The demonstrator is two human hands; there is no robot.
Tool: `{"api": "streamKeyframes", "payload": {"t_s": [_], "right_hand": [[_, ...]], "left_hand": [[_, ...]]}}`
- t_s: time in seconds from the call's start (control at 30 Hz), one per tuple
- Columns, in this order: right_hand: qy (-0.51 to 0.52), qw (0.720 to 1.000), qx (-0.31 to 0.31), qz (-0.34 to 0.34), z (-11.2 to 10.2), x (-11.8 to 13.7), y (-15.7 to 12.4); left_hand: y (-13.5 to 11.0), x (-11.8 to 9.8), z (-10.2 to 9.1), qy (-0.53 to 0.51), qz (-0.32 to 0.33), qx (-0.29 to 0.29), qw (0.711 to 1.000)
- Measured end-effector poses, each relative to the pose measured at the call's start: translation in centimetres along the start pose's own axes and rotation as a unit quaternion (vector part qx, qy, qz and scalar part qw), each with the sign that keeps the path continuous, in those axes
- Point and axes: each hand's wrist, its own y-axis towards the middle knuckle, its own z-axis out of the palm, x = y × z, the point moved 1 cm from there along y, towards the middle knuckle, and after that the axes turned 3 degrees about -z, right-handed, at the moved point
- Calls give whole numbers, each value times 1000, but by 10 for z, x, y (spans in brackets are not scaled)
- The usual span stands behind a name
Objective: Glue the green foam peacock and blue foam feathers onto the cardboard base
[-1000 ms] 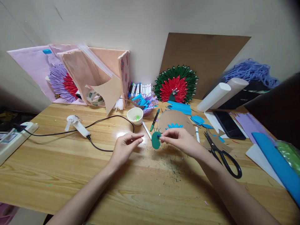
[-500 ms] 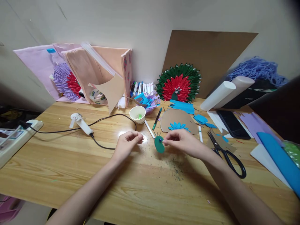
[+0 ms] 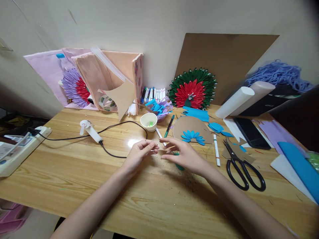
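Currently, a glue gun (image 3: 91, 131) lies at the left hand's (image 3: 142, 152) ten o'clock; that hand's fingertips pinch narrow, perhaps empty, I can't tell. A cup (image 3: 149, 122) stands near its twelve. Toward four, a green cutout (image 3: 179, 167) shows, partly hidden by the right hand (image 3: 183, 156), fingers wide; scissors (image 3: 245, 166) lie at that hand's three.

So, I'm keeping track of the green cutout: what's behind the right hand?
Behind the right hand, a sliver of the green cutout shows above the thumb, more below it. The hand covers its middle; anything there can't be seen.
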Motion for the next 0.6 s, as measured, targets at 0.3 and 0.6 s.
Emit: {"api": "streamKeyframes", "payload": {"t_s": [0.3,0.6], "right_hand": [[-67,988,-135,37,-40,-7,-1],[-212,965,-50,148,-15,-44,-35]], "left_hand": [[0,-7,-5,156,87,-85,980],[-1,14,4,456,181,-66,869]]}}
